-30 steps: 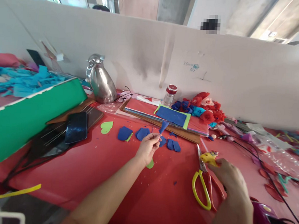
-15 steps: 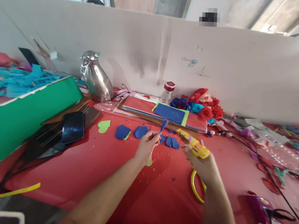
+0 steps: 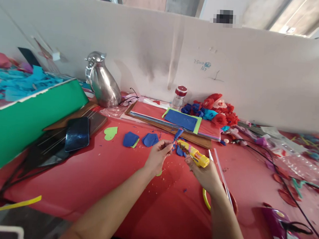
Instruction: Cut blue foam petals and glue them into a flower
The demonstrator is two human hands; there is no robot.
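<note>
My left hand point(image 3: 157, 157) pinches a narrow rolled strip of blue paper point(image 3: 178, 133), its tip pointing up and away from me. My right hand point(image 3: 205, 175) grips a yellow hot glue gun point(image 3: 198, 157), its nozzle close to the base of the roll; whether they touch I cannot tell. Beneath the two hands lie blue paper petals point(image 3: 179, 151), partly hidden by the gun. Further left are more blue petals point(image 3: 150, 140), a blue petal stack point(image 3: 130, 139) with green under it, and a light green paper heart point(image 3: 110, 133).
Behind the hands sits a stack of paper sheets point(image 3: 149, 113). Paper roses point(image 3: 220, 111), a red-lidded jar point(image 3: 179, 96) and a steel jug point(image 3: 104, 83) stand near the white partition. A phone point(image 3: 77, 134) lies left, scissors point(image 3: 205, 199) and a clear stick point(image 3: 222, 175) under my right arm.
My right hand has brought the glue gun leftward to the blue roll. My left hand stays nearly in place. The clear stick and more of the scissors now show beside my right arm.
</note>
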